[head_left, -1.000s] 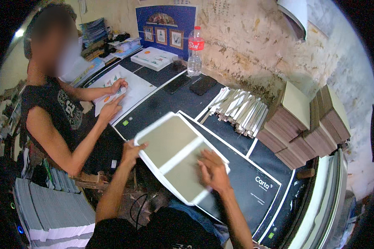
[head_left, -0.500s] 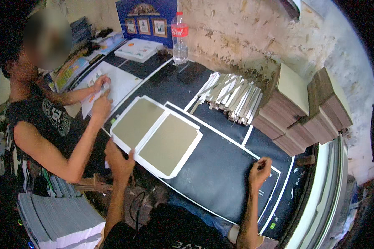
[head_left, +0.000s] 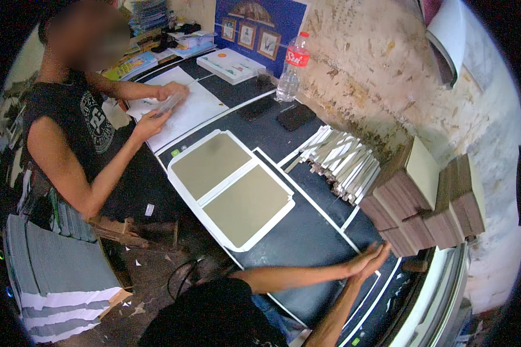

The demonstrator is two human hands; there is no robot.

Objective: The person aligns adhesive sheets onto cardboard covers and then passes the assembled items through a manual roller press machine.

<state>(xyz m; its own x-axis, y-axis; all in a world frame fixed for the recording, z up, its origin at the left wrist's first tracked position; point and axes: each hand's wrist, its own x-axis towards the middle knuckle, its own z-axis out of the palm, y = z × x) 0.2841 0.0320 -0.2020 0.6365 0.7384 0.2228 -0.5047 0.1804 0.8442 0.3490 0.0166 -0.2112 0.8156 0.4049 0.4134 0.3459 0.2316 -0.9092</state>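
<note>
both hands out to the right end of the black table top (head_left: 283,243). left hand (head_left: 362,263) and right hand (head_left: 378,258) lie flat together, palms nearly touching, fingers straight and spread a little, gripping nothing. fingertips reach the foot of the stacks of brown board (head_left: 414,199), nearest the lowest stack; whether they touch it cannot be told.

open book cover (head_left: 230,186): two tan board panels side by side on a white sheet, narrow white gutter between, corners clipped. it lies flat on the table, well apart from both hands, toward the person's left.

board stacks: thick, square-cut, brown edges, pale tan faces, leaning against the rough plaster wall (head_left: 388,75). bundle of long pale strips (head_left: 341,162) lies between cover and stacks.

farther back: clear plastic bottle (head_left: 291,68) with red cap, two dark flat phones (head_left: 295,117), white flat box (head_left: 233,63).

another person at left holds a small item over a white sheet (head_left: 185,113). grey sheet pile (head_left: 58,272) on the floor, lower left.
</note>
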